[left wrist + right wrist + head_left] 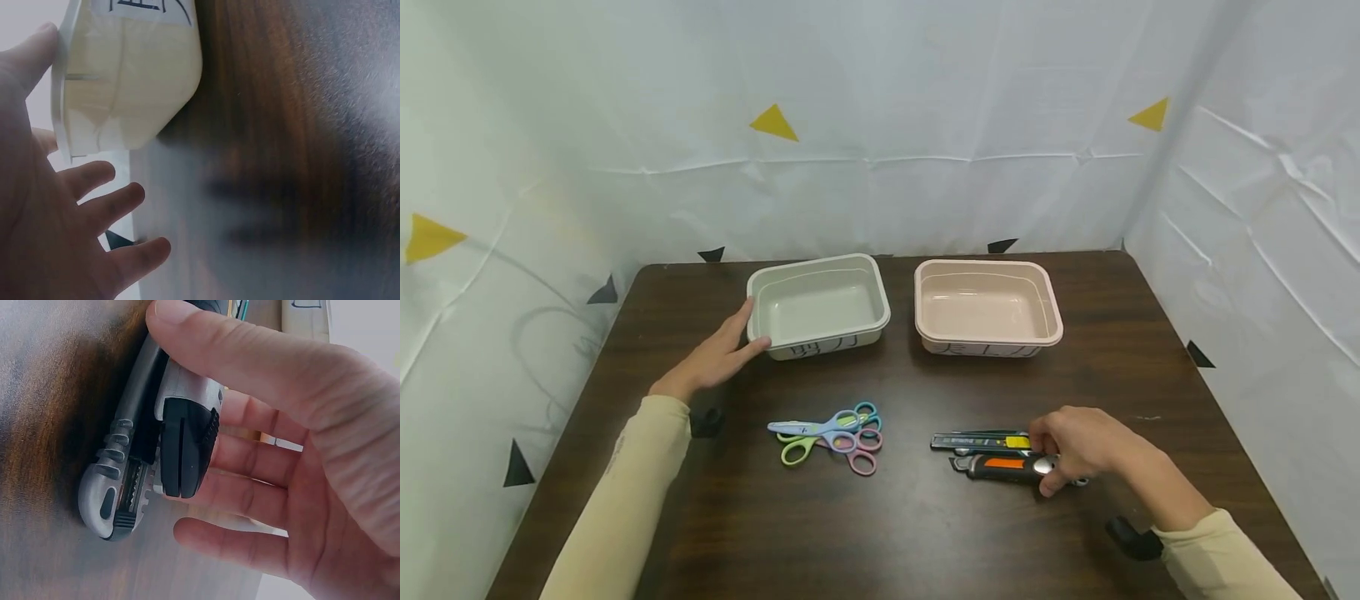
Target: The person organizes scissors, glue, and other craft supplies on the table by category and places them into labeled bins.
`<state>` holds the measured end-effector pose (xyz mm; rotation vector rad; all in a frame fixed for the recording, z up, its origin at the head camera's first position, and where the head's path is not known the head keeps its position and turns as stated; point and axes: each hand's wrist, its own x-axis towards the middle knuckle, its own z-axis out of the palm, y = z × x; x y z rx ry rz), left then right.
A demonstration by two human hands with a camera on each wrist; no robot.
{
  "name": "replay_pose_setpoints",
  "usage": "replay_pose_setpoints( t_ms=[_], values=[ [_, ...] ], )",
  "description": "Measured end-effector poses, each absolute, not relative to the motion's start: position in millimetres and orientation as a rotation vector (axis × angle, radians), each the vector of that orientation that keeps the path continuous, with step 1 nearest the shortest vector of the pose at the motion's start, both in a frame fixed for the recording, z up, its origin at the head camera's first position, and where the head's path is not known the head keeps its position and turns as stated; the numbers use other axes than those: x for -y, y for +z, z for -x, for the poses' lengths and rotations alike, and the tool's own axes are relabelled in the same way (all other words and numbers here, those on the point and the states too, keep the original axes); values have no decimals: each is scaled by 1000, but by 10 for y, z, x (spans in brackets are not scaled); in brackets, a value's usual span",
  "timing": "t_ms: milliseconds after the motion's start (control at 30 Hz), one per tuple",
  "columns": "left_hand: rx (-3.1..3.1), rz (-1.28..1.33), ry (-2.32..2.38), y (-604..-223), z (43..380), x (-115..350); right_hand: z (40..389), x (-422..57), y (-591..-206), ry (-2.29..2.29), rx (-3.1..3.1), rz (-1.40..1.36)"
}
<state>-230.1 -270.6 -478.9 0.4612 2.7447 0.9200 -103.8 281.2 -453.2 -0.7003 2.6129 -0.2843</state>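
Note:
My left hand touches the left corner of a pale grey-green plastic bin with its thumb and forefinger. The other fingers reach out loosely beside the bin wall in the left wrist view. On the right, my right hand is over a group of utility knives lying side by side. Its thumb and fingers grip a black-ended utility knife from either side. A silver-framed utility knife lies against it on the table. The blade end of an orange-marked utility knife points left.
Several scissors with blue, green, pink and teal handles lie in a pile left of the knives. A beige-pink plastic bin stands at the back right. Both bins bear handwritten labels. White sheeting surrounds the dark wooden table.

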Motion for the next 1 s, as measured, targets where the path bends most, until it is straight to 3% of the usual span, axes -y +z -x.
replay_pose_setpoints(
  t_ms=[1000],
  values=[
    [-2683, -335, 967, -4899, 2258, 2707, 999, -2783, -4412, -250, -2574, 699]
  ],
)
